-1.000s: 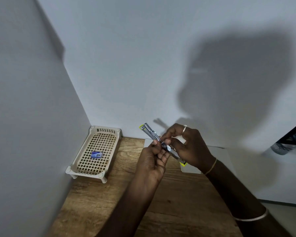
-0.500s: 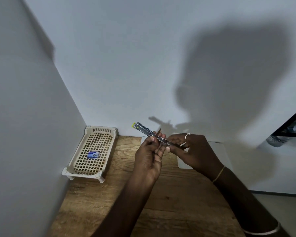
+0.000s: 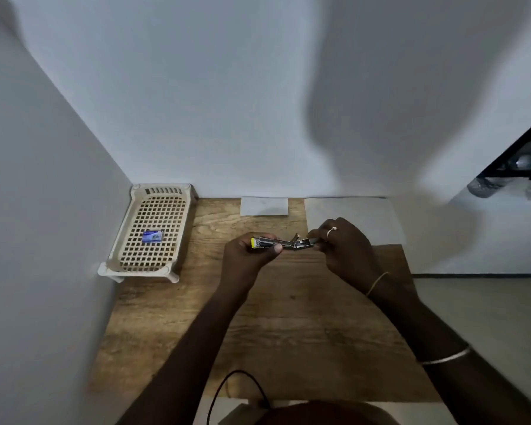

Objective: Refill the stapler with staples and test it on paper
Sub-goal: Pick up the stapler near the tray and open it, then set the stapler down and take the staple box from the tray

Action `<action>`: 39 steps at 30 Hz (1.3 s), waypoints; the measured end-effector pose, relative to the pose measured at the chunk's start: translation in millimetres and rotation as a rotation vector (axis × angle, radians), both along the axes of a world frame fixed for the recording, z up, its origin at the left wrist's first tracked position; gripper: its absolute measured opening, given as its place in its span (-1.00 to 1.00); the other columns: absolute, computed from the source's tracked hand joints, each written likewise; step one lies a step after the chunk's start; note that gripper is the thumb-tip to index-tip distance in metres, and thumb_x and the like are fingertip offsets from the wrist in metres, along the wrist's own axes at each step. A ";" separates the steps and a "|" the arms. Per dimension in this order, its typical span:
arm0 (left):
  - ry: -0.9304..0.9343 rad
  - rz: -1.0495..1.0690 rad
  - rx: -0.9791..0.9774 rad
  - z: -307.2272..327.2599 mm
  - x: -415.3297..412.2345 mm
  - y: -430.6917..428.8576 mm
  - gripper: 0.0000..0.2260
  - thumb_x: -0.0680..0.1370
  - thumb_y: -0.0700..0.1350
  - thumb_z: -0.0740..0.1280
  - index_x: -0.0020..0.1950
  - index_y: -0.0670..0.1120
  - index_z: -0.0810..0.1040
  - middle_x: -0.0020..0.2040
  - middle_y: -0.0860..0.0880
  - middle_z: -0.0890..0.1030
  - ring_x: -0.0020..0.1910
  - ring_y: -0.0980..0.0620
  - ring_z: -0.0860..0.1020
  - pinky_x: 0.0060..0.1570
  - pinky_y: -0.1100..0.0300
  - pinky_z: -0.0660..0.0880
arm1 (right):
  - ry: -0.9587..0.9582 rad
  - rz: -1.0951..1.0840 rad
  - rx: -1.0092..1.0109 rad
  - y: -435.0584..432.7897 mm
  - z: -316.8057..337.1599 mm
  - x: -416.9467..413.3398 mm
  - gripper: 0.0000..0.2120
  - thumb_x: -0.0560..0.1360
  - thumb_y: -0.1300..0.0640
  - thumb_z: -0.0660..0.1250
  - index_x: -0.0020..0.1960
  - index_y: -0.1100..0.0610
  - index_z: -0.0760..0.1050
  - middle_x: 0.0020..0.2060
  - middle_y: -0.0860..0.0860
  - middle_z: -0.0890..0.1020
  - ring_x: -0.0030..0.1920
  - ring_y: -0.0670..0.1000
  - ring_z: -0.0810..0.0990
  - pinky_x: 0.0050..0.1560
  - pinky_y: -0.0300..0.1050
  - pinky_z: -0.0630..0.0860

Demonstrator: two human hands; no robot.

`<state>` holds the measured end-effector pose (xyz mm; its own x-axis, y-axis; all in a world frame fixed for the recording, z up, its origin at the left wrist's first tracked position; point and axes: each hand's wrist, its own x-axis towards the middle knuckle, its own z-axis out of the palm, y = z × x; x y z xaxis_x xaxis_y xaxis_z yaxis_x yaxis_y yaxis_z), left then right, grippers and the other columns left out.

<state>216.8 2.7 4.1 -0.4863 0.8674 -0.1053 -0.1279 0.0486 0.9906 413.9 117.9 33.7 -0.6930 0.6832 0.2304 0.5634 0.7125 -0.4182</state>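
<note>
Both hands (image 3: 249,256) (image 3: 342,250) holding opened stapler (image 3: 284,242) above table (image 3: 288,317)

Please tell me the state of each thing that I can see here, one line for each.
Stapler: opened out, held in the air by both hands.
Left hand: grips its yellow end.
Right hand: pinches the other end.
Staple box: lies in the tray.
Paper: flat on the table, untouched.
</note>
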 end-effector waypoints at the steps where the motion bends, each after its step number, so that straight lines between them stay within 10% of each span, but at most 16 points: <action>1: 0.085 0.000 -0.045 -7.6 -3.2 -2.0 -0.83 0.38 -0.22 0.63 -0.07 -0.13 0.76 -0.14 -0.09 0.77 -0.13 0.03 0.72 -0.11 0.10 0.64 | -0.010 -0.004 -0.006 -3.6 -10.2 0.1 -0.73 0.39 0.35 0.48 0.03 0.10 0.69 -0.12 0.05 0.67 -0.10 0.16 0.58 -0.15 0.08 0.55; 16: 0.820 -0.201 -0.269 -98.5 -22.9 -23.6 -0.77 0.38 -0.06 0.62 0.00 -0.04 0.77 -0.08 0.04 0.71 -0.11 0.15 0.62 -0.08 0.35 0.44 | -0.144 -0.112 -0.129 -38.9 -123.1 -5.5 -0.76 0.38 0.28 0.43 0.04 0.12 0.63 -0.07 0.07 0.63 -0.04 0.15 0.57 -0.10 0.02 0.54; 35: 0.925 -0.221 -0.306 -123.3 -29.9 -18.7 -0.75 0.41 -0.02 0.59 0.08 0.00 0.77 -0.05 0.03 0.63 -0.05 0.04 0.54 -0.06 0.10 0.48 | -0.264 -0.239 -0.151 -44.6 -144.1 -15.4 -0.78 0.44 0.18 0.43 0.06 0.00 0.59 0.00 0.00 0.57 0.07 0.12 0.50 0.07 0.11 0.43; 39: 0.935 -0.264 -0.340 -115.9 -35.0 -24.5 -0.49 0.33 0.09 0.62 0.26 0.01 0.69 0.10 0.01 0.61 0.08 -0.02 0.55 0.07 0.00 0.51 | -0.244 -0.247 -0.140 -48.7 -138.8 -11.6 -0.71 0.48 0.11 0.41 0.20 0.03 0.57 0.12 0.03 0.58 0.17 0.12 0.49 0.14 0.13 0.42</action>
<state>181.8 -21.8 -111.9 -0.2980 0.9536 -0.0428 0.7430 0.2599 0.6168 402.2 69.2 -105.1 -0.5261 0.8499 -0.0286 0.8063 0.4879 -0.3343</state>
